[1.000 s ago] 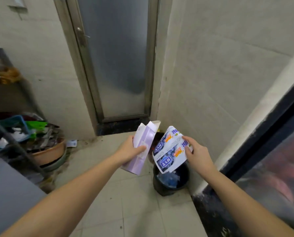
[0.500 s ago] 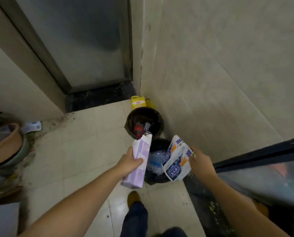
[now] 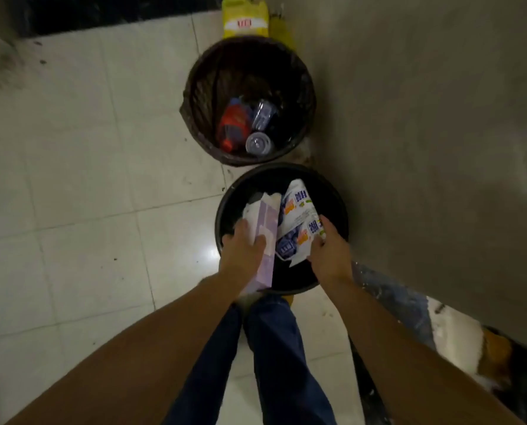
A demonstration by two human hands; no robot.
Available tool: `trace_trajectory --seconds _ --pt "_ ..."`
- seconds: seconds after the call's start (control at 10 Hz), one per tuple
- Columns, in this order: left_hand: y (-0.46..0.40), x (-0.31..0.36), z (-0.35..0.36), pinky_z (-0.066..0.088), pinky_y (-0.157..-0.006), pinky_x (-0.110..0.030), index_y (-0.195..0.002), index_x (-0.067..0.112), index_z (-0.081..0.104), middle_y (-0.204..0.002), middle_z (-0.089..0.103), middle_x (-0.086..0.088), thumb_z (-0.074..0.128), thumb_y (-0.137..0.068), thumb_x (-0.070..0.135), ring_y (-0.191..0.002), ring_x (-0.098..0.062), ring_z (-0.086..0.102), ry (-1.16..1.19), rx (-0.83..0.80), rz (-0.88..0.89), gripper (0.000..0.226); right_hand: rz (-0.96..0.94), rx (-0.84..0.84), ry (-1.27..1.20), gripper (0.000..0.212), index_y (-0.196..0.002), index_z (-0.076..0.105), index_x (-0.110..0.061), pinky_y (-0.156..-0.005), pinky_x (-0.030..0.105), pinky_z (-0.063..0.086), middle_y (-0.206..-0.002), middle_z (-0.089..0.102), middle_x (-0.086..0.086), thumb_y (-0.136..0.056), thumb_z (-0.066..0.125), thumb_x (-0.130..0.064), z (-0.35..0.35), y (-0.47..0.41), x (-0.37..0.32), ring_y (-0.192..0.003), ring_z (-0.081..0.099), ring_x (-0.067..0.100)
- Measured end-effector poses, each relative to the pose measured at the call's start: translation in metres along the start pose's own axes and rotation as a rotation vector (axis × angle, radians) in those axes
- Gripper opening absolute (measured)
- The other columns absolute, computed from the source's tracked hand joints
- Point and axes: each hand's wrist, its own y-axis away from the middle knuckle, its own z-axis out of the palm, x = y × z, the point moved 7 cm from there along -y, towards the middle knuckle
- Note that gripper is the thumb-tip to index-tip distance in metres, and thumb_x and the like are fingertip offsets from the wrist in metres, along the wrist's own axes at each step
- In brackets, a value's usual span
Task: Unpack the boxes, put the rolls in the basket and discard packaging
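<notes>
My left hand (image 3: 243, 250) grips an empty pale purple box (image 3: 264, 240), its open end pointing into the near black bin (image 3: 225, 216). My right hand (image 3: 328, 251) grips a crumpled white and blue plastic wrapper (image 3: 297, 222), held over the same bin's mouth. Both pieces of packaging sit side by side just above or inside the bin's rim. No rolls and no basket for them are in view.
A second, dark woven bin (image 3: 194, 96) stands just beyond, holding plastic bottles. A yellow container (image 3: 245, 18) leans behind it against the wall (image 3: 424, 118) on the right. My legs in blue trousers (image 3: 274, 348) stand on the pale tiled floor (image 3: 87, 179).
I have stepped up to the bins and my view has tipped straight down. Both hands have lowered the purple box and the wrapper from above the floor into the near bin's mouth.
</notes>
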Motion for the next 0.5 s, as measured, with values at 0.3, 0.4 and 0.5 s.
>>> trace_trajectory --seconds 0.3,0.4,0.5 --pt "-0.082 -0.050 0.052 0.038 -0.099 -0.050 -0.145 0.015 0.014 -0.143 0.026 -0.025 0.044 -0.092 0.038 -0.125 -0.045 0.037 -0.146 -0.064 -0.203 0.066 0.093 -0.170 0.028 0.041 -0.136 0.037 -0.010 -0.089 0.051 0.052 -0.126 0.056 0.024 -0.095 0.042 -0.012 0.087 -0.051 0.058 -0.107 0.059 0.042" --pt "-0.067 -0.036 0.037 0.040 -0.100 -0.050 -0.145 0.013 0.017 -0.142 0.030 -0.024 0.045 -0.092 0.038 -0.125 -0.043 0.040 -0.153 -0.068 -0.155 0.065 0.106 -0.182 0.070 0.053 -0.143 0.027 -0.010 -0.095 0.045 0.046 -0.134 0.049 0.023 -0.094 0.048 -0.016 0.072 -0.041 0.053 -0.117 0.052 0.040" --pt "-0.031 -0.013 0.003 0.045 -0.098 -0.048 -0.142 0.013 0.026 -0.138 0.037 -0.022 0.045 -0.093 0.034 -0.119 -0.041 0.047 -0.098 -0.073 -0.034 0.057 0.069 -0.168 0.068 0.062 -0.146 0.018 -0.010 -0.099 0.044 0.040 -0.142 0.038 0.024 -0.094 0.051 -0.020 0.031 -0.022 0.023 -0.124 0.044 0.040"
